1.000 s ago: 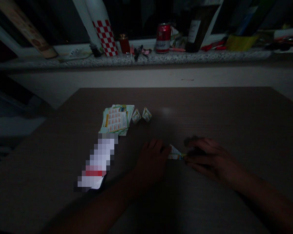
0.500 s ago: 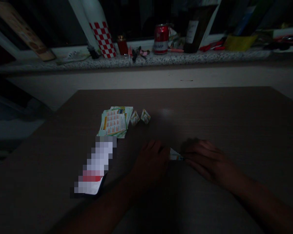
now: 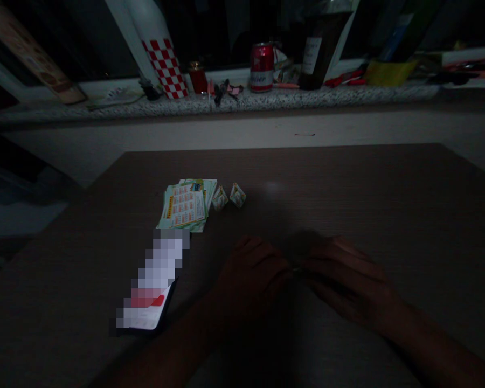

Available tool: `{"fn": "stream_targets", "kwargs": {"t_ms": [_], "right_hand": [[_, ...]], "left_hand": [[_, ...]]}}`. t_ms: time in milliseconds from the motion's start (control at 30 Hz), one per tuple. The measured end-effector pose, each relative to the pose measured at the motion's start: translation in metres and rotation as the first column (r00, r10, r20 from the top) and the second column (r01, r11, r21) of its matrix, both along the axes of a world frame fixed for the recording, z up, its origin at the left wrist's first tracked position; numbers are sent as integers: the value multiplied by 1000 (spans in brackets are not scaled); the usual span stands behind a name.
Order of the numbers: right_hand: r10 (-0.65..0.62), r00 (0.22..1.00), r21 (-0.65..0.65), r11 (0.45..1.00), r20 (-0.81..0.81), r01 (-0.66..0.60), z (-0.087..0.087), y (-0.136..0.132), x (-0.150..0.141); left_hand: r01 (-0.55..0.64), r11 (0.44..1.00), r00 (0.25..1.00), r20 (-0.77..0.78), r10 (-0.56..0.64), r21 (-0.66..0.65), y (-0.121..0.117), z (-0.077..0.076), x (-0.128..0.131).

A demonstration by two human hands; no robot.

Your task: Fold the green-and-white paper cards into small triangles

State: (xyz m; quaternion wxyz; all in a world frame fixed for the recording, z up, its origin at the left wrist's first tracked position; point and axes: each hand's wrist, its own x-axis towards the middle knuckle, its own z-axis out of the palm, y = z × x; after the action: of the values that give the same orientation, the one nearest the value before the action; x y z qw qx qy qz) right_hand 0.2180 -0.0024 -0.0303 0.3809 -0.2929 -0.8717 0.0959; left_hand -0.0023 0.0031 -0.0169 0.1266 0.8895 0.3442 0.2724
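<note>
My left hand (image 3: 258,272) rests low over the table with its fingers curled, pinching a small printed paper slip (image 3: 295,269). Only a pale sliver of that slip shows between the hands; the rest is covered. From the right, my right hand (image 3: 345,277) closes its fingers on the other end, its fingertips almost touching the left ones. Beyond the left hand stand two small folded paper pieces (image 3: 237,195), side by side. Next to them lies a stack of printed paper slips (image 3: 186,206), greenish with orange print.
A lit phone (image 3: 149,318) with a blurred screen lies on the dark wooden table (image 3: 347,183), left of my hands. On the granite windowsill (image 3: 275,100) behind stand a checkered bottle (image 3: 167,70), a red can (image 3: 262,67), a dark bottle (image 3: 317,59) and small clutter.
My hands have come closer together, and the paper slip between them, earlier showing as a pale triangle, is now almost hidden. The view has shifted slightly.
</note>
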Motion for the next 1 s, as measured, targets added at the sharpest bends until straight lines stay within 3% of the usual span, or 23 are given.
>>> {"fn": "stream_targets", "kwargs": {"t_ms": [133,400,767,1000], "right_hand": [[46,998,-32,998,-31,-47,2,0,-6],[-7,995,-35,999,-104,3,8,-2,-9],[-84,954,-154,987,-287,41,11,-2,-11],[-60,963,-162,987,-264,17,9,-2,-9]], "left_hand": [[39,999,998,-47,-38,23,-3,2,2],[57,998,998,10,-57,27,-4,3,2],[56,993,998,31,-53,-105,-4,6,-3],[81,992,997,2,-81,-96,-4,10,-2]]}}
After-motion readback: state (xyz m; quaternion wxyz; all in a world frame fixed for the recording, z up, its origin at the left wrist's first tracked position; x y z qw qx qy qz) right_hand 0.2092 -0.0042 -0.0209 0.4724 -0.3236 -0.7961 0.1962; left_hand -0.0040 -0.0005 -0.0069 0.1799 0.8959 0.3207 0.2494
